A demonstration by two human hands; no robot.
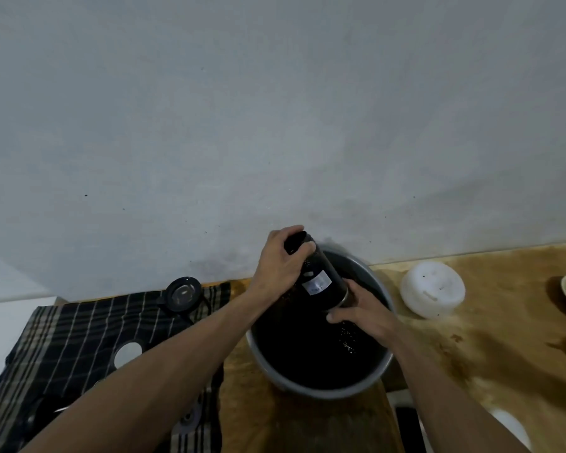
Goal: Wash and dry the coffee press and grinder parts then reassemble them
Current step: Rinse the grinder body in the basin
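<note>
Grinder [317, 276] tilted over the basin [265, 371], held at both ends. Left hand [280, 259] wrapped round the upper end, fingers curled tight on the barrel. Right hand [361, 310] pinches the lower end, thumb underneath, fingers clamped on the rim. Looks like I'm twisting the two halves apart or shaking grounds out; can't tell which.

Risks as I see them:
- Barrel probably wet, grip could slip and drop it into the dark water, splash onto the counter [487, 338].
- If the bottom section lets go suddenly, small parts likely sink out of sight; basin contents are opaque.
- Basin sits at the counter's front edge, partly overhanging by the look of it. Pushing down could tip it.
- Label [317, 284] on the barrel may peel if soaked.

Lid [180, 294] drying on the checked cloth [79, 328] at the counter's left end, white cap [433, 289] near the back edge, right of the basin.
</note>
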